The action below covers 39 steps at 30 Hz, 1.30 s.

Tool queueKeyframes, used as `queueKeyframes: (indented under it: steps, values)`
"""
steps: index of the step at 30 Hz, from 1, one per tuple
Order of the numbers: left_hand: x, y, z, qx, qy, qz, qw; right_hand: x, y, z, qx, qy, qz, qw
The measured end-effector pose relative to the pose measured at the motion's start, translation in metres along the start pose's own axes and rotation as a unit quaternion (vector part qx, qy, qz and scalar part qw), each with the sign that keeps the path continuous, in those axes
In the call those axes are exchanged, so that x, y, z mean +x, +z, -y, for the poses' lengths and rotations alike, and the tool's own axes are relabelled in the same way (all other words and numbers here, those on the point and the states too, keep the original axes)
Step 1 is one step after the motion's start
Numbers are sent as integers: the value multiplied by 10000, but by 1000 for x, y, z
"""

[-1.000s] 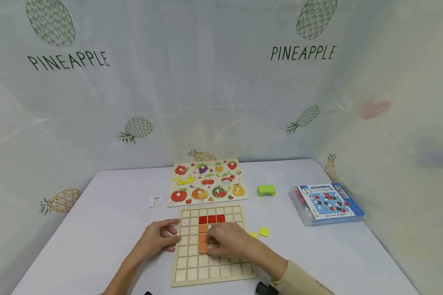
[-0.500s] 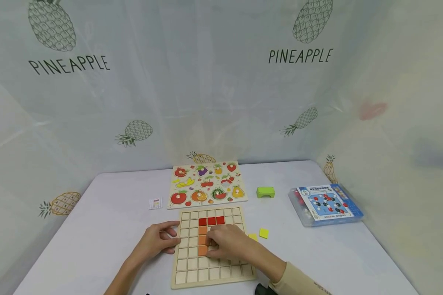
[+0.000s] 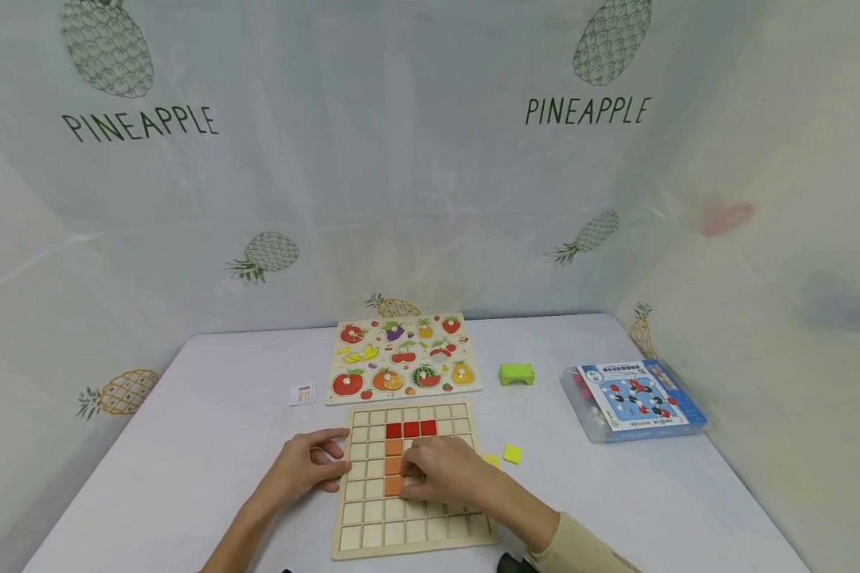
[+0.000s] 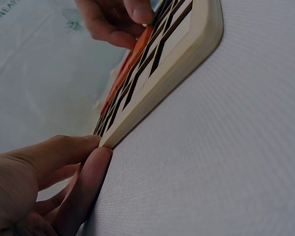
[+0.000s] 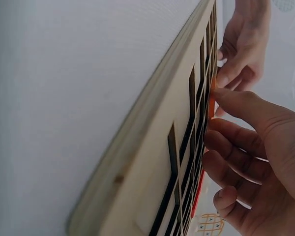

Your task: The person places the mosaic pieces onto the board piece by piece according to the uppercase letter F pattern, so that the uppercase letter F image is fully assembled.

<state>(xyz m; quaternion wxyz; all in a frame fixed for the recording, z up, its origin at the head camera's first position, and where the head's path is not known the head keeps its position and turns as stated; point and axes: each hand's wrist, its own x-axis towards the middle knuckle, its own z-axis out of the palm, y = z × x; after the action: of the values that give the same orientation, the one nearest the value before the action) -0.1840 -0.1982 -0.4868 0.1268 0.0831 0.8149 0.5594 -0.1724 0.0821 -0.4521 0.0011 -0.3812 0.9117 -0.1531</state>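
A wooden grid board (image 3: 416, 552) lies on the table in the head view. Its slots hold a short row of red square tiles (image 3: 411, 429) and, below the leftmost one, a column of orange square tiles (image 3: 394, 466). My left hand (image 3: 306, 464) rests at the board's left edge, with thumb and index finger touching the rim. Over the board's middle, my right hand (image 3: 447, 471) has curled fingers. Its thumb and index finger stand on either side of the lowest orange tile (image 5: 212, 104), seen edge-on in the right wrist view. The hand hides several slots beneath it.
Yellow square tiles (image 3: 512, 454) lie right of the board, one partly behind my right wrist. Behind stands a fruit puzzle board (image 3: 404, 391), with a green arched block (image 3: 517, 373) beside it. A plastic case (image 3: 638, 402) is at the right, a small printed card (image 3: 302, 395) at left.
Both hands stay in the same places on the board, and the tiles have not moved. Only the head view has shifted slightly.
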Motion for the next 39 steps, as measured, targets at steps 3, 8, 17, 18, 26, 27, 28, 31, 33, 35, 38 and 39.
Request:
queueKeyframes:
  steps: [3,8,17,18,26,27,28,31,33,35,38,39]
  values:
    - [0,0,-1,16,20,21,10000,-3,-3,-1,72,60,-22,10000]
    - [0,1,-1,66,15,-12,10000,-4,-2,-3,94,10,-33,9999]
    - [-2,1,1,76,-27,-43,10000,-4,1,1,-122,-126,-30,9998]
    - [-2,2,1,81,-20,-46,10000,-5,0,0,-89,-74,1,9999]
    - [-1,2,0,101,2,-43,9999,-30,-18,-22,561,411,139,9975]
    - [-1,2,0,102,5,-40,9999,-36,-21,-25,630,465,137,9968]
    - [-1,2,0,107,12,-43,9999,-41,-23,-29,683,508,128,9963]
    - [-1,2,1,111,26,-42,9999,-58,-30,-39,795,609,130,9949]
    - [-1,2,0,106,24,-40,9999,-69,-35,-45,858,675,157,9939]
    - [0,1,0,95,20,-33,9999,-78,-38,-50,879,729,182,9933]
    - [0,1,0,81,19,-20,10000,-90,-41,-55,842,835,237,9927]
    - [0,2,1,85,16,-15,10000,-94,-42,-56,847,868,268,9923]
